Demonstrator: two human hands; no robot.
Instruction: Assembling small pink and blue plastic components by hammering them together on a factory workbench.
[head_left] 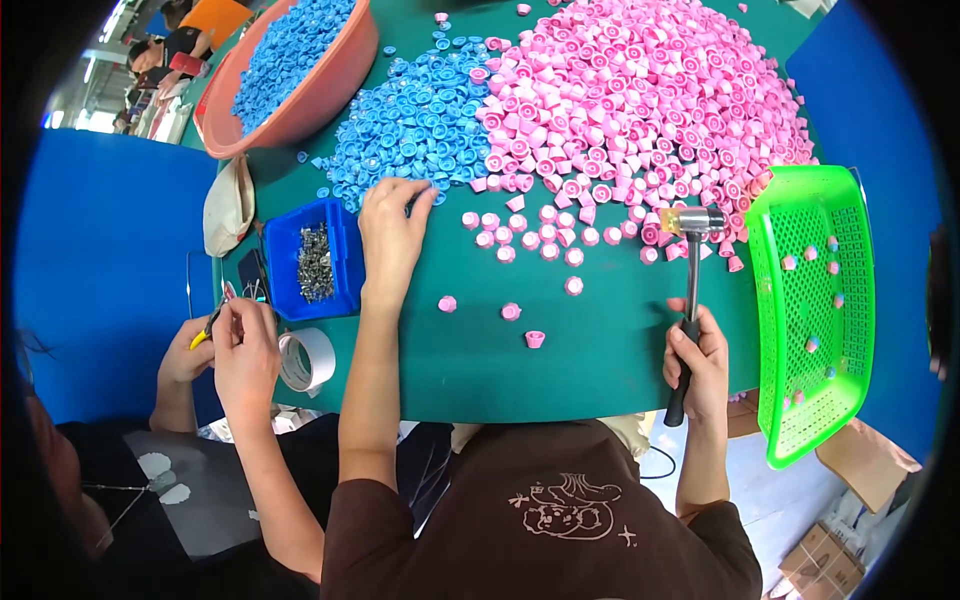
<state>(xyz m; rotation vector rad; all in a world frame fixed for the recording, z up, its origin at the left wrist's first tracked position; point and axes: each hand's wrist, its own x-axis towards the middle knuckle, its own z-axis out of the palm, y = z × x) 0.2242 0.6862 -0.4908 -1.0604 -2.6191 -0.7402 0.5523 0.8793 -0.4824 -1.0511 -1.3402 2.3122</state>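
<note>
My left hand (392, 235) is at the near edge of a heap of small blue plastic caps (410, 125). Its thumb and forefinger come together at a blue cap (437, 194) there. In my right hand (700, 355) is a hammer (692, 270), gripped by its black handle, with the head up. That head has one yellowish face and one dark face. Beyond it spreads a large heap of pink cup-shaped pieces (640, 90). Several pink pieces (547, 232) stand apart between my hands, and one pink cup (535, 340) lies nearer the table edge.
A green basket (765, 300) on the right holds several pink-and-blue pieces. At left are a blue bin (350, 265) of small metal parts, a tape roll (318, 358) and a cloth bag (230, 210). A pink basin (340, 95) stands behind. A co-worker's hands (245, 350) hold a yellow-handled tool.
</note>
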